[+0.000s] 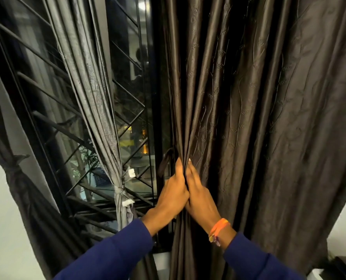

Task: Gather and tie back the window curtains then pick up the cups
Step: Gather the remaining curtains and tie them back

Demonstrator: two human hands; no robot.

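A: Sleeves [115,257] nearest; beyond them, left hand [173,194] and right hand [200,199] side by side, each grip pinching folds of the dark curtain [249,118] at its window edge.

B: Handling?

A: Likely soft, light, satiny, so folds may slip. Best bunched at this height. Grey curtain [91,77], left, already knotted. No cups in view.

Left hand [173,190], right hand [200,197] bunch dark curtain [249,110].
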